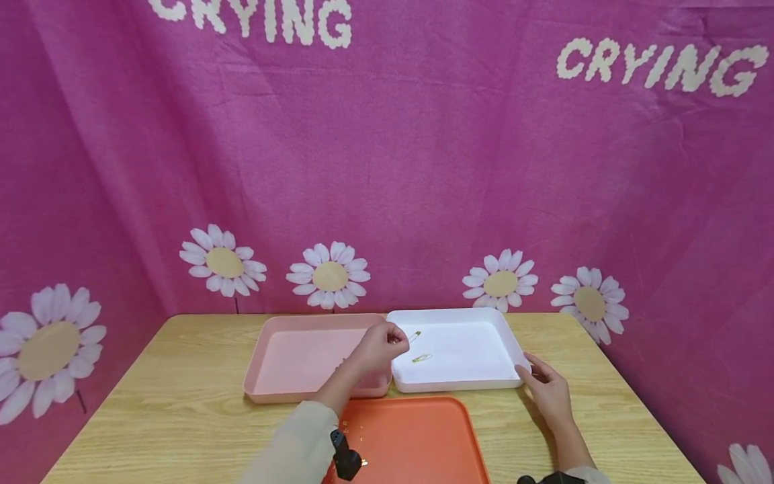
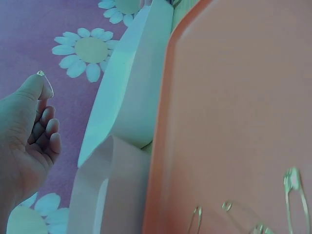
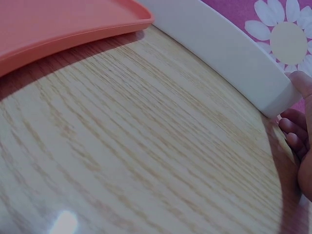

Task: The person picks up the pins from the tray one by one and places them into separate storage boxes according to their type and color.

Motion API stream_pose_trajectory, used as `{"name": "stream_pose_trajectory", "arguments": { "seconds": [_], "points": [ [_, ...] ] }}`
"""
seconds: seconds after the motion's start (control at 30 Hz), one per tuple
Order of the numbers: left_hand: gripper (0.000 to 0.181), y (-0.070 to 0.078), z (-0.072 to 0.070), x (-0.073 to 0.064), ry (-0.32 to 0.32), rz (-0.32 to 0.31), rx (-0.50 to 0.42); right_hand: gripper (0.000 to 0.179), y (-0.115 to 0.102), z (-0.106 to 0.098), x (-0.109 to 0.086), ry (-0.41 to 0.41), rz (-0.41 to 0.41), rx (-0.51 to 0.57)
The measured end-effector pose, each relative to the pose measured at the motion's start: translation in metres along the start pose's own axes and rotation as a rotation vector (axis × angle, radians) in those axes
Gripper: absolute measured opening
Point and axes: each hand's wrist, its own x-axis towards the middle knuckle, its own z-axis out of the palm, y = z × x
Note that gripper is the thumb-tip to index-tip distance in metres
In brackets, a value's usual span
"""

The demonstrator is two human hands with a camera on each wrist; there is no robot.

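Daisy-print cloth (image 1: 387,168) hangs behind the table (image 1: 169,390); near its far edge the left hand (image 1: 379,346) pinches a safety pin (image 2: 48,81) above the white tray (image 1: 459,386), the right hand (image 1: 549,396) gripping its near right corner (another pin (image 1: 421,358) lies inside)

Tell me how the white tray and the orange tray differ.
The white tray has tall walls; the orange tray has only a low rim. The right hand touches the white tray but not the orange tray. The orange tray sits nearer the person than the white tray. Both have rounded corners and rest on the wooden table.
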Motion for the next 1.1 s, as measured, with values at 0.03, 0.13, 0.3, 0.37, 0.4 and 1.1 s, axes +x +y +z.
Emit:
{"name": "stream_pose_trajectory", "arguments": {
  "seconds": [0.03,0.13,0.3,0.37,0.4,1.1],
  "points": [
    [0.007,0.000,0.003,0.001,0.007,0.006,-0.001,0.056,0.000,0.000,0.000,-0.003,0.002,-0.003],
    [0.008,-0.001,0.010,0.004,0.026,0.022,0.008,0.057,0.000,0.000,-0.001,-0.010,0.006,-0.009],
    [0.007,-0.002,0.023,0.007,0.062,0.011,0.014,0.056,0.000,0.000,0.000,-0.004,-0.006,0.005],
    [0.007,-0.004,0.028,0.007,0.072,-0.012,0.007,0.055,0.000,0.001,0.000,-0.001,-0.012,0.010],
    [0.008,-0.005,0.030,0.008,0.079,-0.022,0.003,0.055,0.000,0.001,0.000,0.000,-0.015,0.012],
    [0.004,-0.013,0.054,0.014,0.062,0.014,0.246,0.055,0.004,0.001,0.002,0.019,-0.007,0.014]
  ]
}}
